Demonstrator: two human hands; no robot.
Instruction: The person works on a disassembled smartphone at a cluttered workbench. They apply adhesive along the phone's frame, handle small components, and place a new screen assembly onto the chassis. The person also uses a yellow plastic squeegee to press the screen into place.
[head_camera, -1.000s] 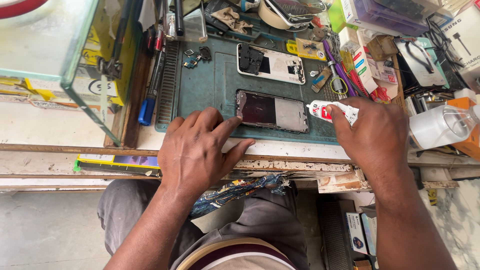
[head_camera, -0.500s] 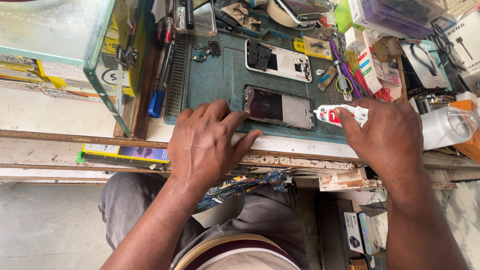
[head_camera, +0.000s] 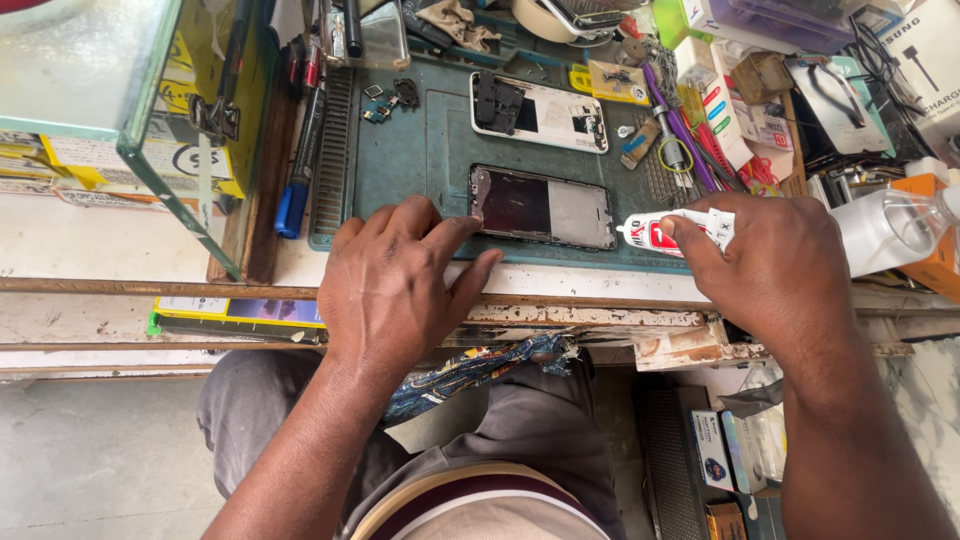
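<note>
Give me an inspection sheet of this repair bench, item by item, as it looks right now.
Surface: teal work mat on a worn wooden bench edge.
Job's things: dark phone frame lying flat on the mat; white glue tube.
Clutter: opened white phone back, blue-handled tool, tweezers and small parts at the mat's far edge.
Hands: left hand presses a fingertip on the frame's left end; right hand grips the tube.
Cables: black cable at far right.
Surroundings: glass case at left, clear bottle at right.
</note>
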